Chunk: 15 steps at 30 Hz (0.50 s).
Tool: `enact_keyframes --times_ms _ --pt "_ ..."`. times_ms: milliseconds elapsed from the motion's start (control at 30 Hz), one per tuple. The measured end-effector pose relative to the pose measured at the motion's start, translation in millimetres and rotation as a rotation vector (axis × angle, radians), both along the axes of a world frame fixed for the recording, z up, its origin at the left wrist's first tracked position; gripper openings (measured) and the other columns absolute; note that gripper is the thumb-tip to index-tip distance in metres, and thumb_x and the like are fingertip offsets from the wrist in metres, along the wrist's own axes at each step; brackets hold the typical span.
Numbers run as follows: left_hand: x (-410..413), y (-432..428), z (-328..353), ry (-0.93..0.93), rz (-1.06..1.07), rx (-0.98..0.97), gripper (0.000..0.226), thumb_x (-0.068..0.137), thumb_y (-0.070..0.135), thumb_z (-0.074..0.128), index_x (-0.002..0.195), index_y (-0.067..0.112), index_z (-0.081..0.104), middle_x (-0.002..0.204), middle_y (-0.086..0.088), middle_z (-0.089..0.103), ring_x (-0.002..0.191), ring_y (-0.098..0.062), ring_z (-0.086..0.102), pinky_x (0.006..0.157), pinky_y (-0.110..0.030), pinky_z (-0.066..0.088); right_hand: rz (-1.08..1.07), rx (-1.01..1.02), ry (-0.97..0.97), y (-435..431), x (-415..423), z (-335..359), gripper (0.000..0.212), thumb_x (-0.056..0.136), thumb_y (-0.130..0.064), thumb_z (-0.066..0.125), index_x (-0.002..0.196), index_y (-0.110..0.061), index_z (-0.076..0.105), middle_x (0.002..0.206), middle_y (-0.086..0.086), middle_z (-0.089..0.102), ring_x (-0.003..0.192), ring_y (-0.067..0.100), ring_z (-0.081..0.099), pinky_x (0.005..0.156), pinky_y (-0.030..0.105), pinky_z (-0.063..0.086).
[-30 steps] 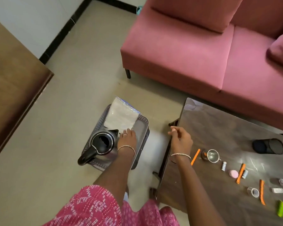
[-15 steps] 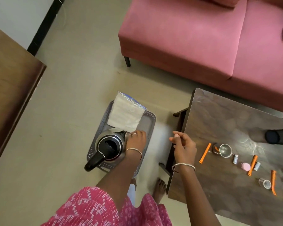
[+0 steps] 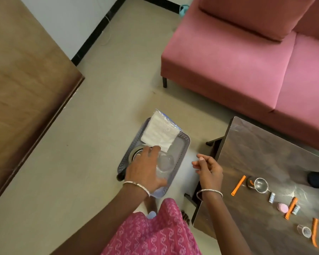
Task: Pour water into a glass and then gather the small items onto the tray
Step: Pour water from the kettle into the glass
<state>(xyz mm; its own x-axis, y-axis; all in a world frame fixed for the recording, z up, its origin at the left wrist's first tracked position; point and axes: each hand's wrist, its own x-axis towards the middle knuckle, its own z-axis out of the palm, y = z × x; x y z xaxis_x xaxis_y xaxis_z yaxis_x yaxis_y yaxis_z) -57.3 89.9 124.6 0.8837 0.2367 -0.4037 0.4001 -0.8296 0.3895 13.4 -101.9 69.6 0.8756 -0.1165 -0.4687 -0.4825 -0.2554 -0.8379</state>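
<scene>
Down by the floor, the left hand [image 3: 145,170] grips a clear glass [image 3: 165,162], the fingers curled round its near side, the rim showing just beyond the fingertips. Hand and glass are both above the grey tray [image 3: 185,142]. Under the knuckles a bit of the steel kettle [image 3: 135,151] shows, most of it hidden by the hand. Past the fingertips a white packet [image 3: 160,133] lies across the far end of the tray.

The right hand [image 3: 209,168] hangs beside the tray with its fingers loosely curled, holding nothing, at the edge of the dark table [image 3: 265,153]. Behind its wrist, on the table, lie the small items: an orange stick [image 3: 238,185], a steel cup [image 3: 261,184], a pink round piece [image 3: 282,207], and more orange sticks further off.
</scene>
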Motion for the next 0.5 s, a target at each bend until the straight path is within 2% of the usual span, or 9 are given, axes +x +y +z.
enact_keyframes --times_ms 100,167,267,333,433,500 --pt "-33 33 16 -0.116 0.092 0.016 0.088 0.046 0.047 0.072 0.127 0.040 0.039 0.115 0.007 0.048 0.098 -0.023 0.059 0.070 -0.037 0.057 0.082 0.027 0.068 22 -18 2 0.018 0.099 -0.011 0.055 0.097 -0.011 0.072 0.075 0.009 0.073 0.069 0.016 0.067 0.065 0.027 0.053" --pt "-56 54 17 -0.190 0.205 -0.008 0.086 0.044 0.047 0.071 0.125 0.040 0.043 0.110 0.009 0.047 0.093 -0.022 0.061 0.069 -0.034 0.057 0.182 0.039 0.151 43 -36 1 0.018 0.099 -0.013 0.056 0.093 -0.011 0.073 0.076 0.010 0.073 0.070 0.018 0.067 0.066 0.027 0.053" --pt "-88 80 12 -0.277 0.369 -0.014 0.085 0.041 0.042 0.073 0.123 0.037 0.047 0.107 0.008 0.045 0.090 -0.021 0.061 0.071 -0.032 0.057 0.355 0.022 0.323 74 -65 -8 0.021 0.097 -0.015 0.057 0.085 -0.013 0.074 0.081 0.009 0.073 0.081 0.023 0.066 0.073 0.038 0.053" --pt "-106 92 7 -0.301 0.446 0.011 0.087 0.041 0.038 0.076 0.124 0.035 0.049 0.106 0.007 0.043 0.090 -0.020 0.059 0.071 -0.035 0.058 0.439 0.035 0.470 97 -83 -18 0.017 0.096 -0.018 0.061 0.088 -0.014 0.074 0.089 0.008 0.073 0.088 0.025 0.066 0.079 0.041 0.055" --pt "-127 103 0 -0.300 0.548 0.031 0.089 0.042 0.031 0.080 0.125 0.036 0.049 0.106 0.008 0.042 0.090 -0.020 0.060 0.073 -0.036 0.059 0.384 0.147 0.712 129 -103 -30 0.008 0.093 -0.023 0.066 0.096 -0.017 0.071 0.104 0.005 0.069 0.096 0.021 0.062 0.075 0.034 0.054" --pt "-138 109 -5 -0.281 0.600 0.024 0.090 0.042 0.029 0.081 0.126 0.036 0.049 0.107 0.008 0.042 0.091 -0.019 0.060 0.074 -0.036 0.059 0.333 0.230 0.801 148 -115 -41 0.014 0.092 -0.023 0.067 0.104 -0.018 0.069 0.108 0.003 0.064 0.103 0.019 0.058 0.075 0.031 0.054"
